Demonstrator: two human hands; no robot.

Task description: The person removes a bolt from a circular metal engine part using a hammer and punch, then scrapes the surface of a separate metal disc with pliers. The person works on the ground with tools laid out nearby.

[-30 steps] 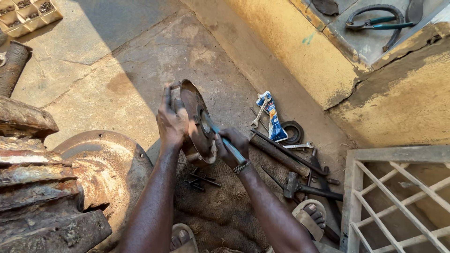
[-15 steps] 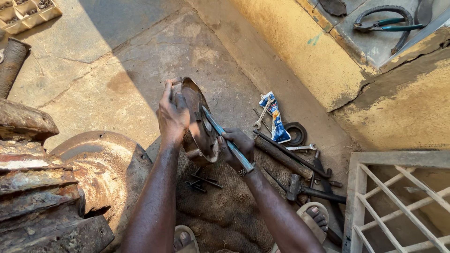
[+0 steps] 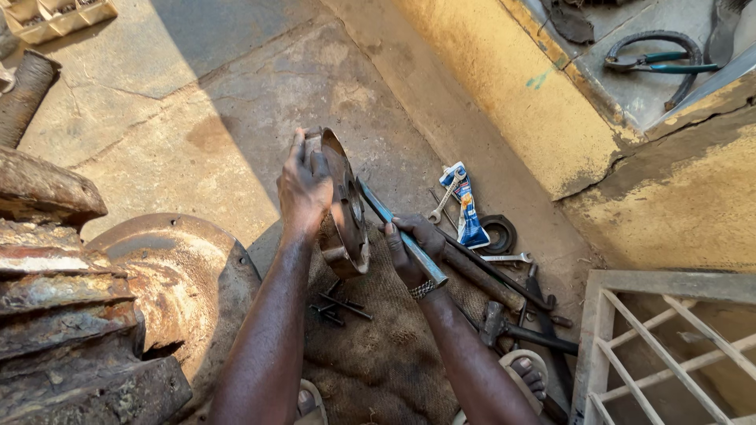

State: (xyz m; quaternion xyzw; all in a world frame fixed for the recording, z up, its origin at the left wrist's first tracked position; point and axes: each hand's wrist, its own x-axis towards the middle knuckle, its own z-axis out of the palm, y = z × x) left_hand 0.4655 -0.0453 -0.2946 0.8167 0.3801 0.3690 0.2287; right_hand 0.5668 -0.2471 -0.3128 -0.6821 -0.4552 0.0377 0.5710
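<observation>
Over the burlap sack (image 3: 378,346), the right hand (image 3: 413,250) is closed around a flat steel bar (image 3: 402,234), its tip at, perhaps touching, a rusty round plate (image 3: 346,206). Above the sack the left hand (image 3: 305,182) clamps the plate's upper rim, holding it on edge. Beyond the sack lie a wrench (image 3: 442,201) and a blue tube (image 3: 468,206).

I see the metal disc (image 3: 344,206) upright on the sackcloth (image 3: 378,346), between left hand (image 3: 304,186) and right hand (image 3: 411,248); bolts (image 3: 337,305) lie below it, wrenches (image 3: 472,228) to its right.
</observation>
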